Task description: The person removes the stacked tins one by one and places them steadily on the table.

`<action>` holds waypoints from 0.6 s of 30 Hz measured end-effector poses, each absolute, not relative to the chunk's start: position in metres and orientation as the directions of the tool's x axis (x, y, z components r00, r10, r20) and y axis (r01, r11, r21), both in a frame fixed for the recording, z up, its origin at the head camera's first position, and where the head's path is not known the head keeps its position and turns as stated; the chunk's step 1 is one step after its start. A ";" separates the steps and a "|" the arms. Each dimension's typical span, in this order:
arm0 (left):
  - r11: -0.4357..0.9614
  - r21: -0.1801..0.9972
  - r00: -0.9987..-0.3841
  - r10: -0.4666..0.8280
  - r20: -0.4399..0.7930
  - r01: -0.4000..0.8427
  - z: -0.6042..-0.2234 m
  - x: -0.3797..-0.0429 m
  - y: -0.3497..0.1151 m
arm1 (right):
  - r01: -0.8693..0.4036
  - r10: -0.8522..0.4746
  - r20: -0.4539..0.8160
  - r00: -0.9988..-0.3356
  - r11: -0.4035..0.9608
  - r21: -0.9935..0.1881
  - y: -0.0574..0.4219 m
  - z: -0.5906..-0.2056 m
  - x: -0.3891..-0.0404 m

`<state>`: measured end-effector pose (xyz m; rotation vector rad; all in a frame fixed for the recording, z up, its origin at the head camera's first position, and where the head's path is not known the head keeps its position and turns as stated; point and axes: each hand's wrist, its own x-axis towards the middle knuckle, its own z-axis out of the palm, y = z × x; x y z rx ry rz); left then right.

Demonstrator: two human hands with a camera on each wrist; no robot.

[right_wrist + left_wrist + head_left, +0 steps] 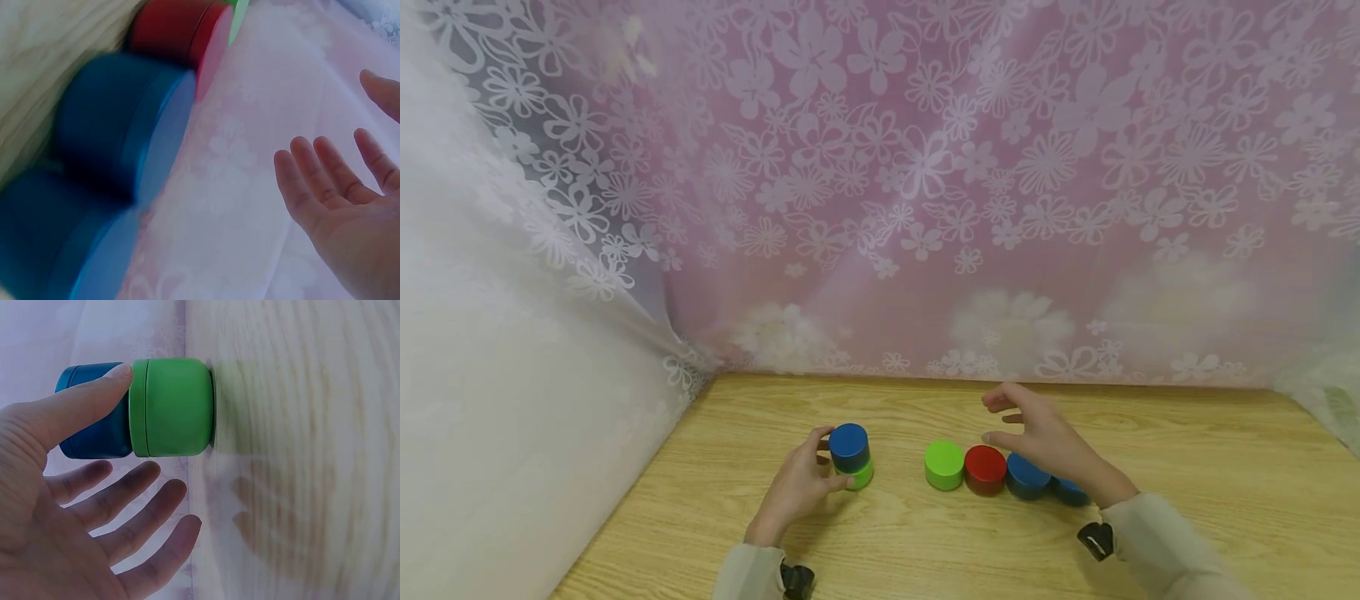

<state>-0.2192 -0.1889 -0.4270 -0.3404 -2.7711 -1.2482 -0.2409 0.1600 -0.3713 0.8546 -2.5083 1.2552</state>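
Observation:
A blue round lidded tin stands on a green one, which rests on the table. My left hand is around this stack: its thumb lies along the blue tin in the left wrist view, while the loosely bent fingers spread beside the stack with a small gap. My right hand hovers above the row of tins, fingers loosely bent and holding nothing. Below it are a red tin, a blue tin and another blue tin, partly hidden by the right wrist in the head view.
A second green tin forms the left end of the row, beside the red one. The wooden table ends at a pink flowered curtain behind. White cloth hangs along the left side.

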 end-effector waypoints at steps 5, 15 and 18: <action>0.637 0.733 -0.971 0.169 0.170 0.240 -0.428 -0.218 -0.191 | -0.587 -0.424 0.419 -0.803 0.440 -0.679 0.142 -0.374 -0.246; 0.642 0.730 -0.972 0.168 0.165 0.235 -0.430 -0.218 -0.193 | -0.577 -0.488 0.369 -0.791 0.396 -0.714 0.104 -0.378 -0.252; 0.644 0.729 -0.973 0.169 0.160 0.231 -0.430 -0.218 -0.193 | -0.571 -0.506 0.352 -0.787 0.385 -0.725 0.092 -0.379 -0.253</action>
